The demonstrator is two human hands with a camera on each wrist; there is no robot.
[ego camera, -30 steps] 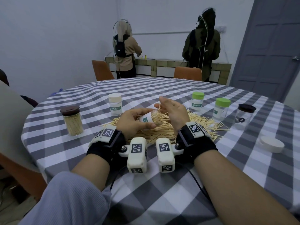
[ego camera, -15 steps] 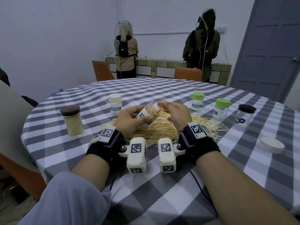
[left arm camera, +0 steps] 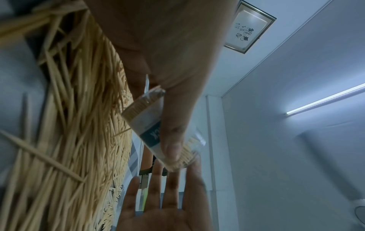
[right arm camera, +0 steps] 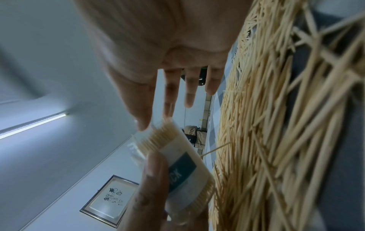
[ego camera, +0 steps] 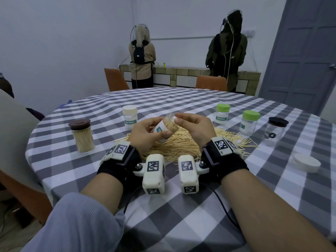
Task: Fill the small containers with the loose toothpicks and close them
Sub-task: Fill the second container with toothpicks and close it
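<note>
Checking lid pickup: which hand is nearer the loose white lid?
Right. The right hand is above the toothpick pile, well left of the white lid; the left hand, gripping the container, is farther left.

Black wrist straps [ego camera: 125,161] carry white tagged camera blocks [ego camera: 153,174]; left sleeve [ego camera: 76,226] is grey ribbed.

tablecloth [ego camera: 181,224]: grey-and-white check
loose toothpicks [ego camera: 181,144]: pale straw
held container [ego camera: 161,129]: clear, white label with teal band
two lids [ego camera: 223,107], far right: bright green
left-edge jar lid [ego camera: 79,124]: dark brown
right-edge jar lid [ego camera: 278,121]: black
</note>
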